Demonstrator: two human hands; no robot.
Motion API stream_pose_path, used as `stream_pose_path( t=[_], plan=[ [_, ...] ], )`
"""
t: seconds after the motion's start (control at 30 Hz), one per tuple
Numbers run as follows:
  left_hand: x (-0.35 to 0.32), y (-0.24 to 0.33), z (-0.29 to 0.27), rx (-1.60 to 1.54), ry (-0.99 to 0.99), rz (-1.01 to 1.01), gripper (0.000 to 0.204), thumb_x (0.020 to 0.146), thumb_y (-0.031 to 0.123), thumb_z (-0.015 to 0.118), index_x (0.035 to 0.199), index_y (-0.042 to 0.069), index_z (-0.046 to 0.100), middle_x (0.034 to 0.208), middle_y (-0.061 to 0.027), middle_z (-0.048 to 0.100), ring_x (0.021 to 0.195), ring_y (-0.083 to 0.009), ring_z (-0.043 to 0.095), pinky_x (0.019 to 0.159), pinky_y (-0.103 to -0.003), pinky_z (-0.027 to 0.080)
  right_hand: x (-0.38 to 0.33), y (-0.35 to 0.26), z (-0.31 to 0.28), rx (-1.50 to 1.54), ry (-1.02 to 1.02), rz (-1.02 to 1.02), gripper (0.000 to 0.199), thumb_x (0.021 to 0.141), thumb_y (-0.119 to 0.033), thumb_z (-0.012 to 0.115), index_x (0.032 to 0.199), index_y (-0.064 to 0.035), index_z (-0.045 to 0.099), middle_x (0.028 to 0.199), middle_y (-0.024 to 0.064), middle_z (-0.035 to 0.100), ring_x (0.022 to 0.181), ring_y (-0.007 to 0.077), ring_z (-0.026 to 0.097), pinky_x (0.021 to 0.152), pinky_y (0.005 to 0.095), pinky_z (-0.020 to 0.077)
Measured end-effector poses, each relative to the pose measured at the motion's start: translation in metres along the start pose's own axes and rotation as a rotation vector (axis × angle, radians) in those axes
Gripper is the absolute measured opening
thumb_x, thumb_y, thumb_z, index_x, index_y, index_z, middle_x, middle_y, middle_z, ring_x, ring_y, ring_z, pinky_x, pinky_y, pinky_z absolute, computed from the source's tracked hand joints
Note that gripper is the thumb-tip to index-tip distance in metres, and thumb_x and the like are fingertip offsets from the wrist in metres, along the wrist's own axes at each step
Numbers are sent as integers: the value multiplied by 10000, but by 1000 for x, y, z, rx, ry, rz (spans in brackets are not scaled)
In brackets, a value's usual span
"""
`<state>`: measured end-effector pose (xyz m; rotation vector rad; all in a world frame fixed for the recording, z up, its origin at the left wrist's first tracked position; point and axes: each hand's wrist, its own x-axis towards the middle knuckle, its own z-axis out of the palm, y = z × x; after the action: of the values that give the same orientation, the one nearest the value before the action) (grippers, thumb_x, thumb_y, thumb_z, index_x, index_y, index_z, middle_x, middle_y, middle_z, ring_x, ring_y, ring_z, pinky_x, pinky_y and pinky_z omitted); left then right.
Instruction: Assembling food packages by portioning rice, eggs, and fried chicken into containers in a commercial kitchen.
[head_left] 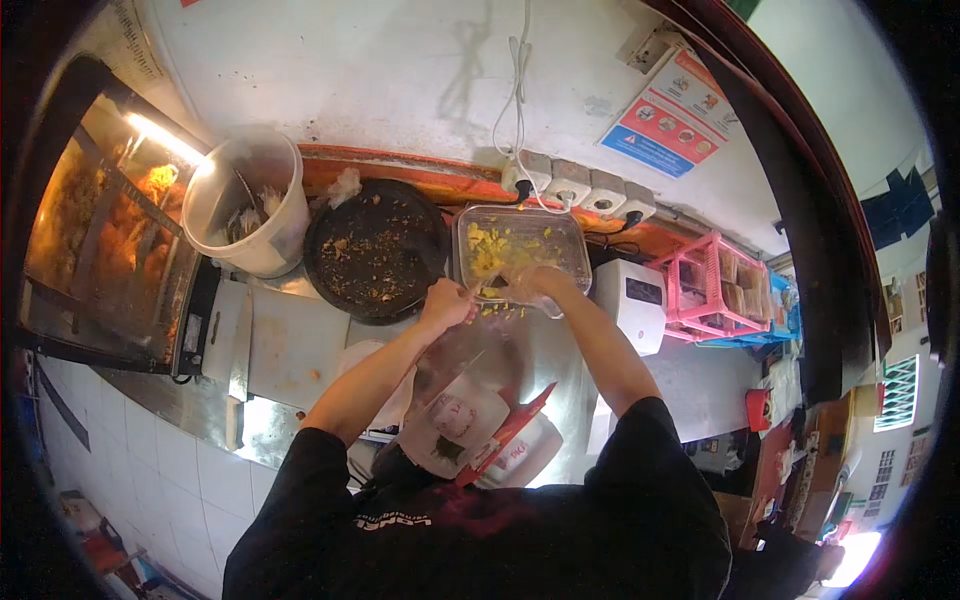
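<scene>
left grip [450, 303]: fingers curled, contents unclear | right grip [530, 285]: closure unclear | yellow pieces [487, 245] just beyond: likely soft, light, slippery; pinch gently mid-piece

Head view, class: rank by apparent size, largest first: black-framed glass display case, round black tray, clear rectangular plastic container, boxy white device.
1. Glass case
2. Black tray and plastic container, too alike to rank
3. White device

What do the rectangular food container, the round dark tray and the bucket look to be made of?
Container: probably clear, glossy plastic, being see-through with glints; glass is possible.
Tray: matte black, metal or plastic; its dull surface leaves that open.
Bucket: likely smooth plastic, its whitish wall looking milky and half see-through.
</scene>
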<state>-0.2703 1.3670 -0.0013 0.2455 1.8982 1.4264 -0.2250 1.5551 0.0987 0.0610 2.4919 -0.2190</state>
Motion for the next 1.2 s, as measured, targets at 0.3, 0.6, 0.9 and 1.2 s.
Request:
stream_pose_path(
  t=[0.3, 0.6, 0.9, 1.2],
  plan=[
    [-1, 1, -1, -9, -50, -35, 338, 1023, 187, 561, 948, -125, 667, 827, -178, 724, 641, -198, 698, 546, -334, 600, 48, 43, 59, 159, 230, 24, 447, 872, -283, 528, 1238, -51, 634, 1202, 257, 651, 1086, 393, 649, 951, 474, 508],
    [2, -3, -2, -29, -71, -75, 352, 1018, 242, 574, 971, -89, 684, 859, -139, 742, 670, -172, 687, 585, -321, 601, 43, 43, 50, 35, 257, 28, 510, 875, -332, 563, 1305, -58, 569, 1198, 286, 643, 1056, 451, 644, 907, 509, 523],
    [7, -6, 7, -42, -21, -47, 325, 976, 268, 604, 896, -12, 750, 790, -86, 754, 594, -146, 681, 513, -308, 543, 98, 90, 114, -34, 789, 70, 706, 907, -286, 524, 1514, -18, 284, 1351, 311, 544, 1202, 437, 581, 1054, 492, 434],
    [6, -12, -2, 107, 6, -80, 315, 975, 335, 605, 947, 67, 769, 805, -23, 765, 622, -129, 691, 587, -304, 553, 82, 21, 34, -147, 327, 106, 656, 940, -223, 531, 1541, -127, 285, 1427, 254, 494, 1302, 429, 497, 1093, 513, 390]
  ],
)
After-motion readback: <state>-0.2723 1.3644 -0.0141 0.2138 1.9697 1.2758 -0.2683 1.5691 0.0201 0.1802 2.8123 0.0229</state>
